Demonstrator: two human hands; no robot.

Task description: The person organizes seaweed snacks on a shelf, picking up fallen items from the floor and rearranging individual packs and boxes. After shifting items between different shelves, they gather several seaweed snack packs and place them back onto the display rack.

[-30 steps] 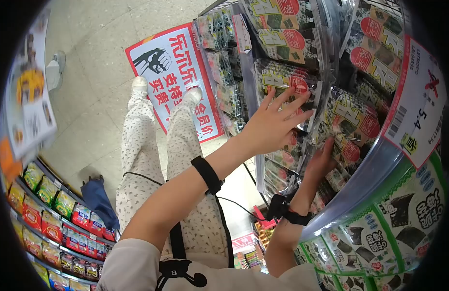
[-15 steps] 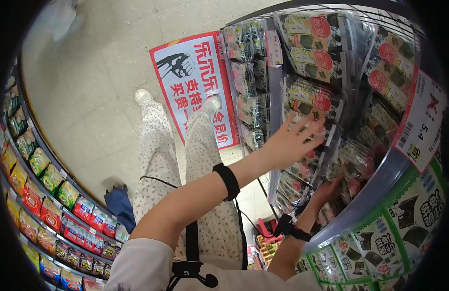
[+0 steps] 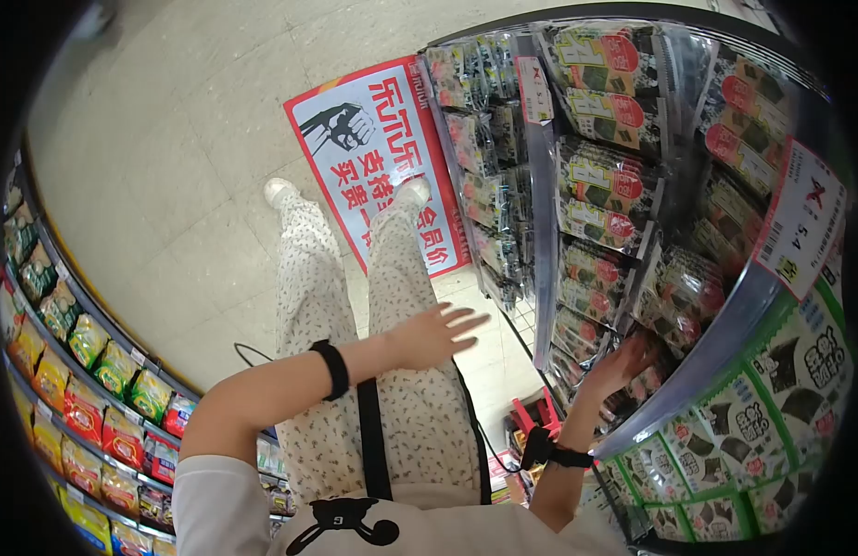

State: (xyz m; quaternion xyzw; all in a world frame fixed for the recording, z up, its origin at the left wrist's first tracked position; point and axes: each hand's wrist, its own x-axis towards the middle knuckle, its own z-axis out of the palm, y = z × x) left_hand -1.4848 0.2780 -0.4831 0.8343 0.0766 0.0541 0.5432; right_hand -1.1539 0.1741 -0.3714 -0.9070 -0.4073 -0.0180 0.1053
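Observation:
My left hand (image 3: 438, 335) hangs over my patterned trousers (image 3: 406, 315), its fingers spread and nothing in them. My right hand (image 3: 623, 363) reaches into the lower part of the shelf, at the packets of seaweed snacks (image 3: 681, 292). Its fingers look stretched out against the packs, partly blurred and in shadow; no pack is clearly gripped. More seaweed packs (image 3: 607, 195) stand in rows above and to the left of that hand. A dark band circles each wrist.
A clear shelf lip (image 3: 693, 380) curves along the right, with a price card (image 3: 800, 218) on it. Large green-edged seaweed bags (image 3: 716, 454) lie below. A red-bordered floor sign (image 3: 355, 111) is by my feet. Snack bags (image 3: 86, 408) fill a shelf on the left.
My left hand has moved left and down, from over the seaweed packs to over my legs. The right hand stays by the lower packs. My view has shifted slightly.

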